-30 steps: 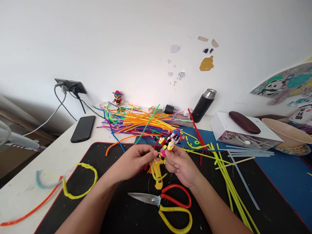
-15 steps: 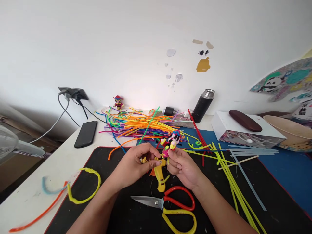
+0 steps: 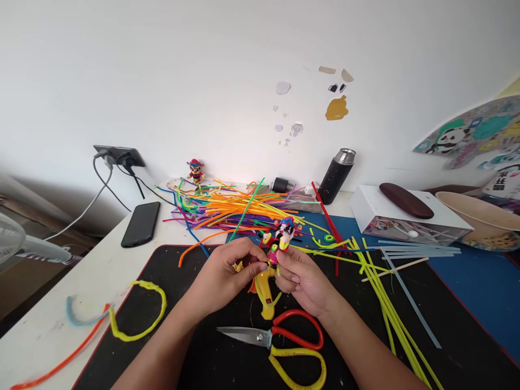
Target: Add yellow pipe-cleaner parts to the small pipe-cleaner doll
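Observation:
My right hand (image 3: 298,271) is closed around a small pipe-cleaner figure (image 3: 273,259) with a pink body, a black-and-white face and a blue-and-red headdress. The thumb and index finger of my left hand (image 3: 233,271) pinch together at the lower left side of the same figure; just what lies between the tips is partly hidden. A crinkled yellow bit (image 3: 238,266) shows inside the curl of the left fingers. Below both hands lies a yellow glue gun (image 3: 265,290), its upper part covered. Scissors (image 3: 260,338) with one red and one yellow handle rest closer to me on the black mat (image 3: 207,357).
A pile of colourful pipe cleaners (image 3: 239,206) lies behind the hands, with a finished-looking figure (image 3: 196,172) standing by the wall. Yellow-green stems (image 3: 385,292) spread at right. A phone (image 3: 141,223), a black flask (image 3: 336,176) and a white drawer box (image 3: 410,216) stand around.
The figure has turned slightly and shifted a little left and down in my right hand. My left fingertips remain at its side. The whole view has shifted slightly.

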The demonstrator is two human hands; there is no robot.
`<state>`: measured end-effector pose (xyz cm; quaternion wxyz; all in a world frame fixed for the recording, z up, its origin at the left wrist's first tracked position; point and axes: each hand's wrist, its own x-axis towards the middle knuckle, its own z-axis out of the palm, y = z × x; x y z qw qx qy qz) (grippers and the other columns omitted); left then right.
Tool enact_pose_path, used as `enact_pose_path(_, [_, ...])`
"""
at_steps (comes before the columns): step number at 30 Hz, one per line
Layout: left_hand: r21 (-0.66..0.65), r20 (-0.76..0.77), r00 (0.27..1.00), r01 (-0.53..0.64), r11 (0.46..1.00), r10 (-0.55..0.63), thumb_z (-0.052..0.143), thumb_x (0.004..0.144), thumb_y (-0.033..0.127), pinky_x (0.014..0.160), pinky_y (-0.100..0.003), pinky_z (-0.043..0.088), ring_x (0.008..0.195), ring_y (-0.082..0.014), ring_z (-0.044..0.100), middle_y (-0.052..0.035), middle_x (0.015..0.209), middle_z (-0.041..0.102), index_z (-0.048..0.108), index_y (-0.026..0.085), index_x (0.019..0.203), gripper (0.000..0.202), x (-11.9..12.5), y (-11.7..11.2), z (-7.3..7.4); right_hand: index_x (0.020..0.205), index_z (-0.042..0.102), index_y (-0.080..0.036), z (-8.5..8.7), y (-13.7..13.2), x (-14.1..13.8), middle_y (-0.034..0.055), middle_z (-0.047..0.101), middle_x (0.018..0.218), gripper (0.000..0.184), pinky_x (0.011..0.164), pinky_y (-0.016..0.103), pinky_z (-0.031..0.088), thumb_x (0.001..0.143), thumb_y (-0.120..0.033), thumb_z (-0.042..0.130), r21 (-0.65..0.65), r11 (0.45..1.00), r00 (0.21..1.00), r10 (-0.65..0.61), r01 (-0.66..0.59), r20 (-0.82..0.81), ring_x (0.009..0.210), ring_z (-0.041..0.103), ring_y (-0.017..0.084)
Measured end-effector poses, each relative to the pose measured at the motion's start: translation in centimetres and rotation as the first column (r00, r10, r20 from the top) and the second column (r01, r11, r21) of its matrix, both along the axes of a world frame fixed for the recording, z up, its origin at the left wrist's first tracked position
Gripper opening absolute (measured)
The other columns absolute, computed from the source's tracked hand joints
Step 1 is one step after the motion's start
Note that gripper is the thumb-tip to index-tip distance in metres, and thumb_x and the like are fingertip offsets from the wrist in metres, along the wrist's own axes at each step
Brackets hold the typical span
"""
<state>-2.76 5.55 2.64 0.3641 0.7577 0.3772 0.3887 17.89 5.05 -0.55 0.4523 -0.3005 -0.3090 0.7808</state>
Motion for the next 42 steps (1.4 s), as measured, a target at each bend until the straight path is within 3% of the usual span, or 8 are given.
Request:
enact_pose_path(17, [-0.016, 0.019, 1.0, 0.017, 1.0, -0.016, 0.078, 0.094, 0.037, 0.067, -0.025, 0.049, 0.071, -0.0141, 0.06, 0.0009, 0.081, 0.066, 0.067, 0.021, 0.092, 0.02, 0.2, -0.27, 0.15, 0.08, 0.061, -0.018, 0.35, -0.14, -0.13, -0.0159, 0.034, 0.044, 0.046, 0.041, 0.019, 0.01, 0.075, -0.045, 0.097, -0.048, 0.999, 1.0, 0.018, -0.019, -0.024, 0.039, 0.014, 0.002])
enact_pose_path(29, [0.122, -0.068, 0.994, -0.08, 0.989, 0.089, 0.075, 0.096, 0.043, 0.064, -0.025, 0.044, 0.068, -0.0136, 0.055, 0.0021, 0.076, 0.064, 0.06, 0.021, 0.084, 0.029, 0.21, -0.29, -0.05, 0.075, 0.053, -0.02, 0.37, -0.1, -0.16, -0.0151, 0.034, 0.045, 0.048, 0.043, 0.021, 0.01, 0.077, -0.044, 0.095, -0.038, 0.999, 1.0, 0.019, -0.019, -0.006, 0.039, 0.016, 0.002])
enact_pose_path(36, [0.058, -0.012, 0.993, -0.115, 0.992, 0.116, 0.079, 0.091, 0.052, 0.065, -0.027, 0.045, 0.071, -0.0156, 0.056, -0.0001, 0.08, 0.064, 0.06, 0.022, 0.088, 0.036, -0.03, -0.37, 0.52, 0.078, 0.058, -0.02, 0.65, -0.16, -0.04, -0.0154, 0.034, 0.044, 0.044, 0.043, 0.023, 0.009, 0.077, -0.044, 0.095, -0.046, 0.999, 1.0, 0.009, -0.01, -0.013, 0.038, 0.015, 0.003])
enact_pose_path(42, [-0.015, 0.08, 0.965, -0.248, 0.969, 0.249, 0.066, 0.1, 0.033, 0.067, -0.028, 0.041, 0.072, -0.0144, 0.05, 0.0022, 0.079, 0.057, 0.052, 0.023, 0.084, 0.023, -0.4, -0.35, 0.41, 0.072, 0.055, -0.02, 0.65, -0.07, 0.17, -0.0146, 0.034, 0.045, 0.047, 0.044, 0.024, 0.009, 0.079, -0.045, 0.094, -0.025, 1.0, 1.0, 0.002, -0.002, -0.017, 0.038, 0.017, 0.003])
